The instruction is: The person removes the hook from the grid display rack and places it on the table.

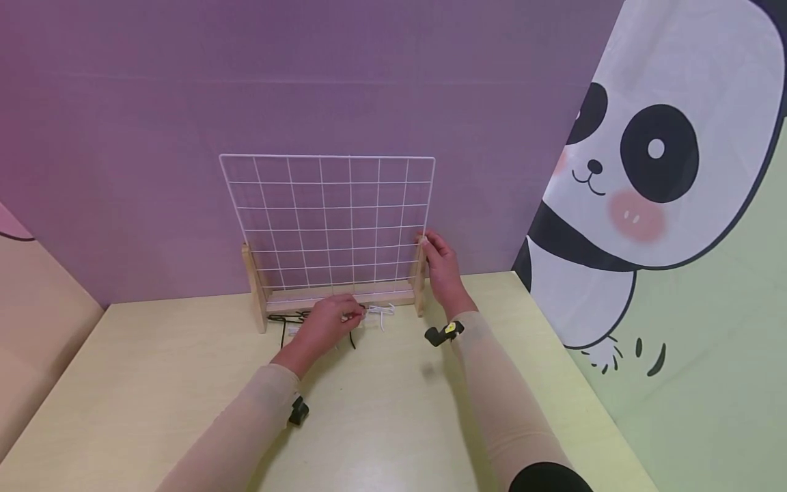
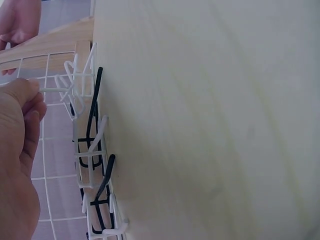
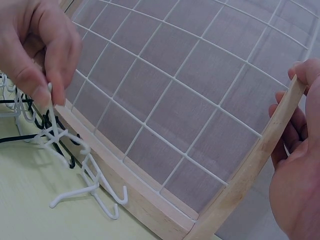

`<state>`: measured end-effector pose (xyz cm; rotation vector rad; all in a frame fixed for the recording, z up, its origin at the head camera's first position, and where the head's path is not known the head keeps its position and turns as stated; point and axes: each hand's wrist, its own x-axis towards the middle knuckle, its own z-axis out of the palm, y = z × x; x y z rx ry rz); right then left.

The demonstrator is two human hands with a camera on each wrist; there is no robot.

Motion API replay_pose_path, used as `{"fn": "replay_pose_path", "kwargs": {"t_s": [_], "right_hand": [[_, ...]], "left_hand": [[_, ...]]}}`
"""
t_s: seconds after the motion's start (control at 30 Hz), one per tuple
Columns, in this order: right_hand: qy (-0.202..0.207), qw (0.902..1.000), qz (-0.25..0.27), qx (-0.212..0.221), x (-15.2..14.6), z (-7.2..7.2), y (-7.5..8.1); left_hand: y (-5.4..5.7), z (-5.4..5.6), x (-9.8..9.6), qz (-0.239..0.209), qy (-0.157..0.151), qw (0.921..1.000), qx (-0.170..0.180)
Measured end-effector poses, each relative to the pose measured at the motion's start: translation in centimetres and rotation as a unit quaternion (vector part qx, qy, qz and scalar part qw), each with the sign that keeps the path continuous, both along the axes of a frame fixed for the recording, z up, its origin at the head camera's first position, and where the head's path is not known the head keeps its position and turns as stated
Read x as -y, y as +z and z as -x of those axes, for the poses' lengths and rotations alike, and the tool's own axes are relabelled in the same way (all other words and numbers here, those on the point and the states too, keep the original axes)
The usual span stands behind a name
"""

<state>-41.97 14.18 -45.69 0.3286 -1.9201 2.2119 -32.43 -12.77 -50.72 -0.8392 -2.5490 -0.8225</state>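
Note:
A white wire grid panel (image 1: 328,157) stands upright in a wooden stand (image 1: 253,287) at the back of the table. My left hand (image 1: 326,324) is low in front of the panel, pinching one end of a white wire hook (image 3: 53,112) between thumb and fingers. In the right wrist view, that hook's lower part overlaps other hooks, so its full outline cannot be told. At the right end, my right hand (image 1: 441,270) holds the stand's wooden upright (image 3: 272,127), thumb on its near edge and fingers behind.
Along the stand's base lie several black hooks (image 2: 95,107) and white hooks (image 3: 92,182), partly tangled. A purple backdrop (image 1: 326,102) rises right behind the panel. A panda-printed sheet (image 1: 707,239) hangs past the table's right edge.

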Motion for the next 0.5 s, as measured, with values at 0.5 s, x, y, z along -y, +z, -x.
{"fn": "replay_pose_path", "kwargs": {"t_s": [0.5], "right_hand": [[0.000,1.0000,0.003,-0.006,0.01,-0.15,0.00]], "left_hand": [[0.12,0.05,-0.40,0.032,0.002,0.9990,0.029]]}}
